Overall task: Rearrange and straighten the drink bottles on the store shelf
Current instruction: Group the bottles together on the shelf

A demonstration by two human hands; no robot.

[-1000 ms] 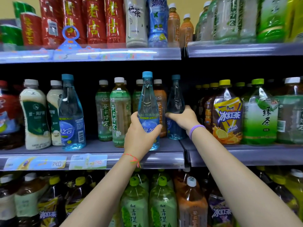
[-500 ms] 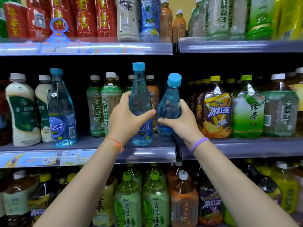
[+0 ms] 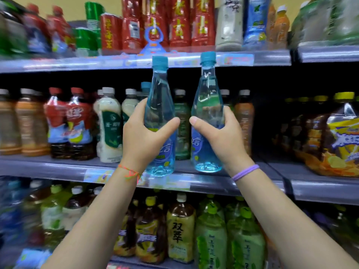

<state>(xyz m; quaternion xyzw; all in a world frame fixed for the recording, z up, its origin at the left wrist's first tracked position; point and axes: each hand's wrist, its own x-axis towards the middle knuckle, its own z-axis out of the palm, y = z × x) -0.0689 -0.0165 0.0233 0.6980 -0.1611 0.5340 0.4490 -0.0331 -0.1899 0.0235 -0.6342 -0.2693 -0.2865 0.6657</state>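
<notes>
The store shelf (image 3: 213, 184) ran in three tiers, packed with drinks. On the middle tier stood white milky bottles (image 3: 109, 125) at left, a green tea bottle (image 3: 181, 129) and a brown one (image 3: 244, 121) behind the hands, and orange-labelled iced tea (image 3: 342, 140) far right. Ahead of that row, off the shelf, two clear blue bottles with blue caps were held upright, side by side and apart, both full of clear liquid. The left hand (image 3: 144, 136) wrapped the left blue bottle (image 3: 160, 98), thumb across its front; the right hand (image 3: 219, 138) clasped the right blue bottle (image 3: 206, 94) likewise. Their bases hung near the front edge. An orange string (image 3: 129, 171) and a purple band (image 3: 245, 172) circled the wrists.
</notes>
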